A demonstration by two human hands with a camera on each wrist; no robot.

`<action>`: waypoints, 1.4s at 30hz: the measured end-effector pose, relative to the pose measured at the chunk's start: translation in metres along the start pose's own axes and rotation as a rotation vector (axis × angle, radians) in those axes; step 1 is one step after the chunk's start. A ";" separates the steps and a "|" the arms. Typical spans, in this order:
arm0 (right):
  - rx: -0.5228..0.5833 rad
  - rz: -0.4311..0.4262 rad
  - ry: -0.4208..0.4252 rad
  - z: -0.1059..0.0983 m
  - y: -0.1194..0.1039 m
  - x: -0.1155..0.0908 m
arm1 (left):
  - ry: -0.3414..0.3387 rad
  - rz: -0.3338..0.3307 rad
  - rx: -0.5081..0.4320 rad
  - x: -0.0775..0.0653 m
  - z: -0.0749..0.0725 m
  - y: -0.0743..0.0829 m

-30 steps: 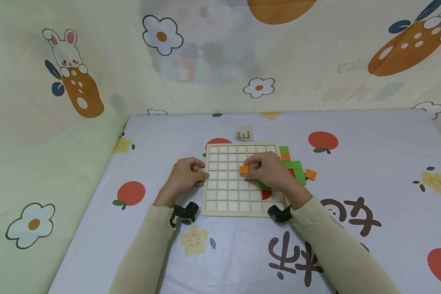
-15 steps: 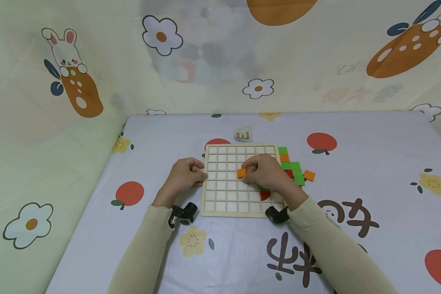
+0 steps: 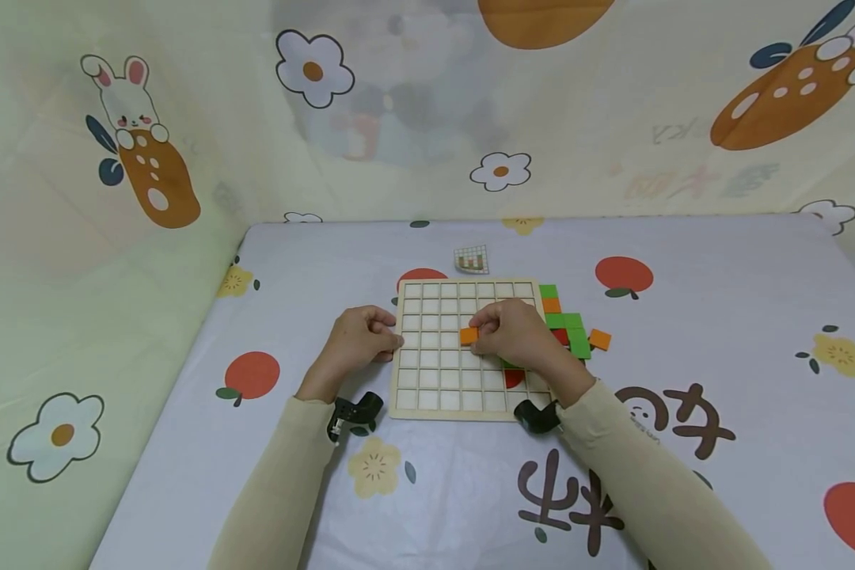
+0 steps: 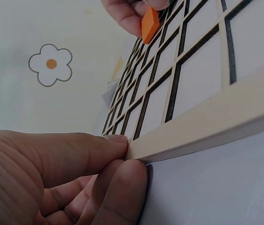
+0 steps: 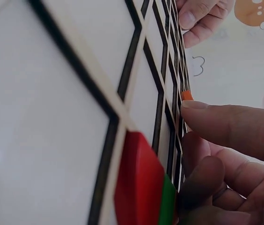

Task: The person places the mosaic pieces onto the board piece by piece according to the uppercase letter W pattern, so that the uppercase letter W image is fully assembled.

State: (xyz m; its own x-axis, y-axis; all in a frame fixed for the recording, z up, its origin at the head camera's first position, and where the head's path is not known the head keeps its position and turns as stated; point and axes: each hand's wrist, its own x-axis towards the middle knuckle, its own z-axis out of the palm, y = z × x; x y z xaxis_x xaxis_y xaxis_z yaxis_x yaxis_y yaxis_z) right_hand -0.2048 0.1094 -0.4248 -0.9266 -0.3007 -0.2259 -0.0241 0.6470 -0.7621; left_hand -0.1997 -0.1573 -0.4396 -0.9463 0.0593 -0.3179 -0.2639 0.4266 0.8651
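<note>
A pale wooden grid board (image 3: 463,416) lies on the table. At its left edge my left hand (image 3: 359,340) pinches the rim; the left wrist view shows the thumb (image 4: 90,157) on top and a finger against the side. Over the middle of the board my right hand (image 3: 516,332) pinches a small orange square tile (image 3: 468,336) between thumb and fingers. In the left wrist view the tile (image 4: 150,26) stands tilted on the grid. A red rounded piece (image 3: 514,379) sits in a cell towards the lower right, beside a green piece (image 5: 168,201) partly hidden by the right hand.
Green tiles (image 3: 579,340), along with orange and red ones, lie at the board's right side, some partly behind the right arm. One orange tile (image 3: 600,340) lies apart from them. Behind the board is a small card with a printed grid (image 3: 471,260).
My right hand has shifted the orange tile slightly left and nearer to me on the board, then held it there. The left hand has stayed at the board's edge.
</note>
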 end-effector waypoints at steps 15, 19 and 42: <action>-0.018 0.042 -0.019 0.000 -0.003 0.000 | -0.001 0.003 0.002 0.000 -0.001 0.000; -0.012 0.052 -0.023 0.000 -0.004 0.000 | -0.005 0.002 -0.001 0.000 -0.001 -0.001; -0.036 0.034 -0.020 0.000 -0.004 0.000 | 0.011 -0.007 0.010 -0.001 0.001 0.001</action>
State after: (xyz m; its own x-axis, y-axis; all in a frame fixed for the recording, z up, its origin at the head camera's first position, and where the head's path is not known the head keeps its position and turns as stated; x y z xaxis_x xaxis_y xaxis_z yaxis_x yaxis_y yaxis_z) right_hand -0.2047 0.1062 -0.4217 -0.9195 -0.2918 -0.2635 -0.0066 0.6817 -0.7316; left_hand -0.1988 -0.1566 -0.4389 -0.9463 0.0460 -0.3199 -0.2691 0.4357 0.8589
